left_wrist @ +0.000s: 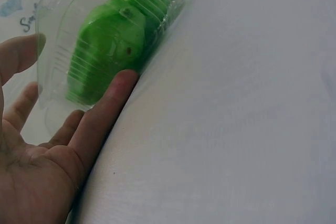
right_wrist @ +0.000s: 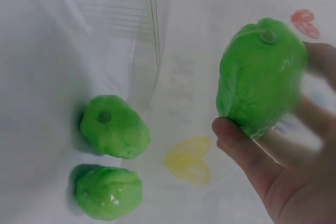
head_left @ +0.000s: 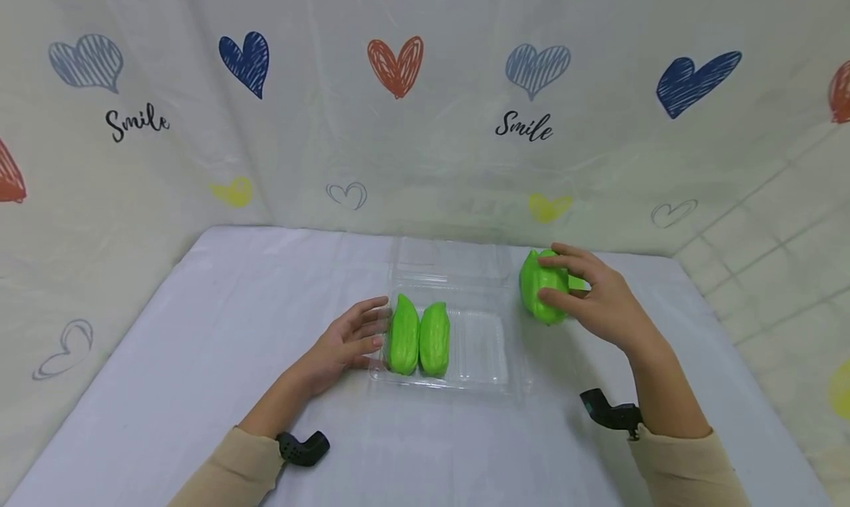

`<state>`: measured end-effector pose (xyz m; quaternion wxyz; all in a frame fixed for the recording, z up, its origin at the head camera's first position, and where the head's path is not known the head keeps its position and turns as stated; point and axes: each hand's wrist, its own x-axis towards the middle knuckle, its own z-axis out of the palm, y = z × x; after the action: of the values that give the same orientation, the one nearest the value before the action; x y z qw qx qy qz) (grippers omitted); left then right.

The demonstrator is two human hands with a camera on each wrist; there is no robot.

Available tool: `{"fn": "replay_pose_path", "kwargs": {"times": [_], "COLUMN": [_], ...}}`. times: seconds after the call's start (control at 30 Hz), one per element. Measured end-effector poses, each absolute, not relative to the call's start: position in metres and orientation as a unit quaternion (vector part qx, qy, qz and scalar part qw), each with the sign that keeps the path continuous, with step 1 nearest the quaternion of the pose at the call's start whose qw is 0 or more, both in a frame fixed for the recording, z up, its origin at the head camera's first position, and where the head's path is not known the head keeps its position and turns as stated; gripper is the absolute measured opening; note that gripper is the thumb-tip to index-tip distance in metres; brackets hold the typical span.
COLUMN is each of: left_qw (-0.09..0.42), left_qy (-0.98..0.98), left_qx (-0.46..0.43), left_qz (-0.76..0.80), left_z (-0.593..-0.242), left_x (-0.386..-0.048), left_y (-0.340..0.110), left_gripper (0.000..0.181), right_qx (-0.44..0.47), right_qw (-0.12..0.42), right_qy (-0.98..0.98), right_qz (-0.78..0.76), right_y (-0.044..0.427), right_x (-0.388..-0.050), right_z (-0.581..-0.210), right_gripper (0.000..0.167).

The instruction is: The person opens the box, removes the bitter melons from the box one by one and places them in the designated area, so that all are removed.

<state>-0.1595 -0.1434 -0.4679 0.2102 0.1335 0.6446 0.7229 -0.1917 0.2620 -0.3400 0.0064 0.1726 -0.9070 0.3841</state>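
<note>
A clear plastic box (head_left: 474,345) lies on the table with its lid (head_left: 448,262) folded back. Two ridged green gourds stand side by side in its left part, the left gourd (head_left: 402,337) and the right gourd (head_left: 434,339). My left hand (head_left: 341,348) touches the box's left side, fingers extended; its wrist view shows a gourd (left_wrist: 107,51) through the plastic. Above the table, right of the box, my right hand (head_left: 600,300) grips another green gourd (right_wrist: 262,77) between thumb and fingers. Two more gourds, an upper gourd (right_wrist: 114,127) and a lower gourd (right_wrist: 109,192), rest beneath it.
A white cloth covers the table (head_left: 265,300). Behind it hangs a pale curtain (head_left: 451,175) printed with hearts and "Smile". Black wrist cameras sit on both wrists, the left camera (head_left: 303,448) and the right camera (head_left: 609,411).
</note>
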Motion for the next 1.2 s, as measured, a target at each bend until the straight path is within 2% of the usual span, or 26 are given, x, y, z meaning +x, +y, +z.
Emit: {"fn": "replay_pose_path", "kwargs": {"times": [0.9,1.2], "left_qw": [0.218,0.207], "left_qy": [0.637,0.651], "left_qx": [0.134,0.135], "left_qz": [0.727,0.717], "left_z": [-0.479,-0.471], "left_x": [-0.149,-0.159], "left_y": [-0.147,-0.146], "left_gripper": [0.067,0.065], "right_qx": [0.165,0.141], "right_qw": [0.005,0.013], "right_qy": [-0.911,-0.921], "right_qz": [0.378,0.364], "right_y": [0.288,0.305], "right_x": [-0.192,-0.202], "right_z": [-0.353,-0.350], "right_gripper": [0.048,0.051]}}
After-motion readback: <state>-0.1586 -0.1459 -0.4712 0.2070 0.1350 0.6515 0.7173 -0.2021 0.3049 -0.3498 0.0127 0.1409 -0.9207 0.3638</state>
